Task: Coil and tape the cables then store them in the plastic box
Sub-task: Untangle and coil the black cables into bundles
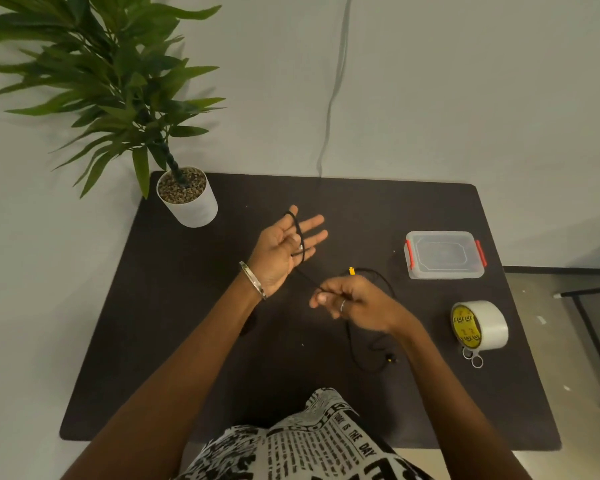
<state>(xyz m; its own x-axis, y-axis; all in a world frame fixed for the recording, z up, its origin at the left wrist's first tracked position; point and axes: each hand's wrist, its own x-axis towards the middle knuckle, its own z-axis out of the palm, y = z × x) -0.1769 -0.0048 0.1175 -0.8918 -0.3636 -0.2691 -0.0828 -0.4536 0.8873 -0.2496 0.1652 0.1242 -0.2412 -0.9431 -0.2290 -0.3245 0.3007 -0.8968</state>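
- Left hand (284, 249): held above the dark table (160, 341), palm turned up and fingers straight and spread, pointing away from the person toward the far right; a metal bangle (253, 280) sits at the wrist.
- Black cable (302, 239): a loop lies across the left hand's fingers, its long axis running roughly from the fingertips toward the palm; from the heel of the hand a taut strand slants down and to the right into the right hand.
- Right hand (352, 301): lower and nearer the person, fingers curled, pinching the strand between thumb and fingers; a ring shows on one finger.
- Beyond the right hand the cable trails in a loose curve on the table; a yellow connector (351, 270) shows just behind the knuckles, and another end lies near the right forearm, too small to make out.
- Plastic box (444, 254): clear, lid on, red clips at both short sides, on the table's far right.
- Tape roll (478, 325): standing on edge, nearer than the box; scissor handles (473, 356) protrude beneath it, blades hidden.
- Potted plant (187, 197): far left corner.
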